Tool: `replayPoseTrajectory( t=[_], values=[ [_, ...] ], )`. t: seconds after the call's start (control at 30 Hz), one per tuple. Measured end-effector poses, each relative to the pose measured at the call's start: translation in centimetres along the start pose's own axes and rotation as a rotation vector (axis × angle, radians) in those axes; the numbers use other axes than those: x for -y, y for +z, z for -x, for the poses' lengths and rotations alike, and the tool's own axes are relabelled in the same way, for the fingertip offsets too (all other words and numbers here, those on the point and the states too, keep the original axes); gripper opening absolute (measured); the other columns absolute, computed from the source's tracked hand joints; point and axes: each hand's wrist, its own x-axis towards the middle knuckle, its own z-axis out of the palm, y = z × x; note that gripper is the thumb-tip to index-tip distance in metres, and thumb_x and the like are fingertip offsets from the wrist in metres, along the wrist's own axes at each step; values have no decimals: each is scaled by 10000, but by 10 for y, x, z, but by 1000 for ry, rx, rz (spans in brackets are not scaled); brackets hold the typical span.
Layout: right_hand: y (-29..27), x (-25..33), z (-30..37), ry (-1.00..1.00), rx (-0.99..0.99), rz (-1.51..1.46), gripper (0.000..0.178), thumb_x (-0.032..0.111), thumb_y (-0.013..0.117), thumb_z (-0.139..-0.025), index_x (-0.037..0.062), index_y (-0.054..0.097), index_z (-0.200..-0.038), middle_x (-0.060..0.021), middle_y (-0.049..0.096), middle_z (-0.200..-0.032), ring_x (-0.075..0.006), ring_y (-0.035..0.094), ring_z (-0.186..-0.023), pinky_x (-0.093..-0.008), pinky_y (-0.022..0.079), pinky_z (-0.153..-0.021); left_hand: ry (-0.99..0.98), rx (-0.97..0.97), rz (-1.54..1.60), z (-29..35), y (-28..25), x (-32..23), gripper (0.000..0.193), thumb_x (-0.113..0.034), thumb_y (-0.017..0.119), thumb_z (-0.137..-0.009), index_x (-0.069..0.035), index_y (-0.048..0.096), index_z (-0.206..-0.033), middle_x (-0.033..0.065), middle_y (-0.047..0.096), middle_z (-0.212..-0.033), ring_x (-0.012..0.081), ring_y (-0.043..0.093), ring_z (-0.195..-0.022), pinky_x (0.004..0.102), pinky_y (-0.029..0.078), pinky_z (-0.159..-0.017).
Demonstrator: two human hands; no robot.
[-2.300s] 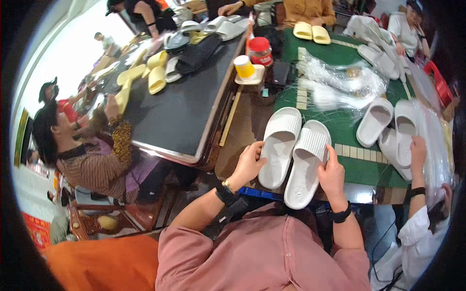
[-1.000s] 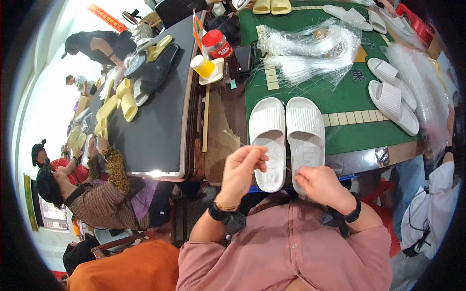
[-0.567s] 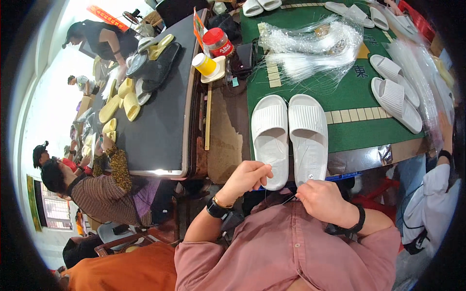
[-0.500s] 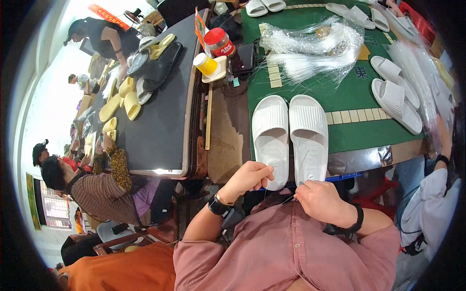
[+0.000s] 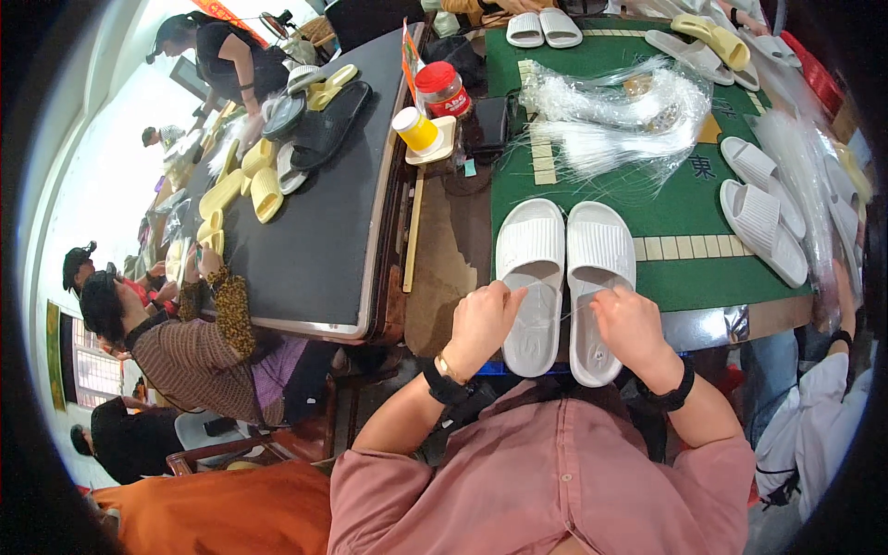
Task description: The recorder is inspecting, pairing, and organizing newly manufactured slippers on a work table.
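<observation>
Beyond the fingers, on a green-topped table [image 5: 666,199], lies a loose bundle of clear plastic strands [image 5: 615,129]; forward-left of the fingers stand a yellow-and-white cup [image 5: 416,131] and a red-lidded clear jar [image 5: 442,90], and well right lie overlapping white ribbed slippers [image 5: 763,208]. The left hand [image 5: 486,324] and right hand [image 5: 634,328] partly cover the white left slipper [image 5: 536,324] and white right slipper [image 5: 601,239]. Both point toe-away, long axes near parallel. Straps lie beyond the fingertips, heels nearer the wearer. Both hands' fingers are curled closed, pinching a faintly visible, fine clear strand [image 5: 561,292] spanning between them.
</observation>
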Motion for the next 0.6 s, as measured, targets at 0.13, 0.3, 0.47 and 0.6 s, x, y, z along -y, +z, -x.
replayPoseTrajectory(
  t=[0.13, 0.3, 0.47, 0.6],
  values=[
    [4, -3, 1, 37, -6, -5, 149, 165, 615, -859, 37, 602, -785, -145, 611, -737, -324, 648, -695, -416, 531, -598, 88, -134, -138, 17, -1, -8, 371, -349, 648, -881, -34, 616, -1075, 153, 651, -813, 348, 637, -703, 422, 494, -589],
    [11, -4, -3, 69, -15, -28, 123, 124, 626, -842, 18, 648, -901, -162, 614, -783, -368, 631, -706, -445, 524, -617, 466, -89, -128, 24, 0, -17, 513, -284, 700, -833, -52, 521, -1254, 97, 595, -814, 275, 604, -680, 378, 491, -583],
    [13, 2, -6, 35, -147, -58, 253, 72, 593, -847, 2, 559, -1087, -178, 589, -917, -332, 617, -883, -428, 515, -718, 524, -49, -50, 7, 8, -21, 407, -121, 650, -820, -48, 562, -1211, 116, 634, -948, 309, 612, -798, 399, 497, -711],
    [3, 6, 0, -11, -176, -194, 352, 1, 602, -820, 13, 563, -1169, -182, 597, -957, -366, 602, -867, -434, 499, -747, 441, -159, 151, 0, 6, -18, 288, -63, 614, -818, -48, 611, -1106, 130, 623, -863, 306, 614, -755, 399, 498, -671]
  ],
)
